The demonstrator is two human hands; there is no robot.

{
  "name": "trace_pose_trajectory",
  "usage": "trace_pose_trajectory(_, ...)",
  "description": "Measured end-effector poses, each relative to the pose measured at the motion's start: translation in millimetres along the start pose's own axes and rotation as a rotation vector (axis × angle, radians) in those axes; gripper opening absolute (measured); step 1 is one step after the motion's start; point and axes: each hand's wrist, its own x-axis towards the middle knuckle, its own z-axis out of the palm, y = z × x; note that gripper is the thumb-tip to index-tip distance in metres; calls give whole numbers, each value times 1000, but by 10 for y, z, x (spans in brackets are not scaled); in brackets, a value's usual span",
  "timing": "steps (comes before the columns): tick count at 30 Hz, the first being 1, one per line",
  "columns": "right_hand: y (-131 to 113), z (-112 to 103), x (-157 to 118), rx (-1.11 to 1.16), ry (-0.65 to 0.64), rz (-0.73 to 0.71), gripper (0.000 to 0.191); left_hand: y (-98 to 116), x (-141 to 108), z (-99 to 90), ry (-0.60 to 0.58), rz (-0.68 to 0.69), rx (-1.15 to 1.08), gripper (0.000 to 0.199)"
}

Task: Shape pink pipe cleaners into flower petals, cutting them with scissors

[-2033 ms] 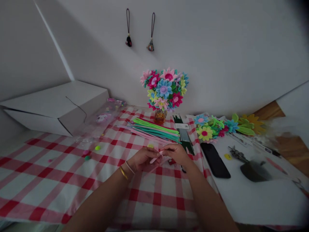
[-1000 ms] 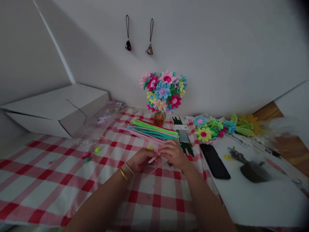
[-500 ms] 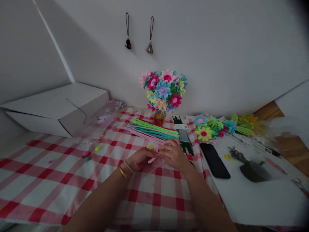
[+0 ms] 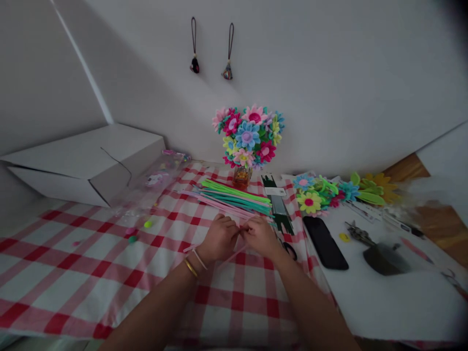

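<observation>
My left hand (image 4: 221, 238) is closed, back upward, its fingertips meeting those of my right hand (image 4: 261, 237) above the checked tablecloth. My right hand is closed in a pinch too. Between them they grip a pink pipe cleaner (image 4: 234, 255); one stretch slants down below the hands, and a pink end pokes out left of my left wrist. The pinched part is hidden by the fingers. Just beyond lies a pile of green, teal and pink pipe cleaners (image 4: 234, 194). A black scissors handle (image 4: 290, 250) shows beside my right wrist.
Behind the pile stands a glass vase (image 4: 242, 177) of fuzzy flowers (image 4: 248, 136). Dark green stems in a packet (image 4: 278, 204), a black phone (image 4: 325, 243) and loose flowers (image 4: 321, 192) lie right. Leftward are small pom-poms (image 4: 147, 224), a clear bag (image 4: 146, 187) and a white box (image 4: 91, 156).
My left hand has turned back-side up and its fingers have closed. The pink folded piece and the yellow disc near the fingers are now hidden. The scissors handle has come into sight.
</observation>
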Motion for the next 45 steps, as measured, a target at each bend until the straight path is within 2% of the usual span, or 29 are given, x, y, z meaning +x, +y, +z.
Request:
trace_pose_trajectory(2, -21, 18, 8, 84, 7, 119, 12, 18, 0, -26, 37, 51, 161, 19)
trace_pose_trajectory(4, -39, 22, 11, 74, 24, 148, 11, 25, 0, -31, 80, 32, 249, 18)
trace_pose_trajectory(9, -43, 19, -11, -229, 94, -28, 9, 17, -4, 15, 90, -41, 257, 17)
trace_pose_trajectory(14, -39, 20, -29, -366, 168, -129, 14, 21, 3, 33, 124, -176, 183, 21)
trace_pose_trajectory(17, -44, 28, -35, -404, 178, -144, 14, 19, 10, 80, 138, -289, -12, 19)
trace_pose_trajectory(22, -45, 48, -41, -390, 150, -122, 14, -1, 22, 201, 122, -562, -619, 16)
trace_pose_trajectory(24, -38, 66, -31, -276, 163, -40, 14, -1, 24, 219, 125, -606, -730, 16)
trace_pose_trajectory(26, -23, 95, -13, -17, 186, 122, 11, 11, 25, 214, 160, -597, -768, 17)
trace_pose_trajectory(28, -8, 129, 8, 433, 177, 365, 9, 32, 26, 194, 212, -561, -779, 16)
trace_pose_trajectory(30, -6, 156, 27, 959, 114, 597, 10, 54, 26, 166, 251, -513, -784, 16)
trace_pose_trajectory(32, -27, 165, 38, 1298, 38, 724, 13, 67, 24, 137, 277, -470, -803, 15)
trace_pose_trajectory(35, -82, 143, 39, 1414, -38, 763, 15, 66, 21, 102, 306, -460, -886, 15)
trace_pose_trajectory(39, -102, 113, 26, 1504, -31, 773, 18, 64, 39, 87, 333, -572, -1049, 13)
trace_pose_trajectory(45, 14, 142, 6, 1343, 24, 693, 18, 81, 64, 110, 305, -710, -1444, 17)
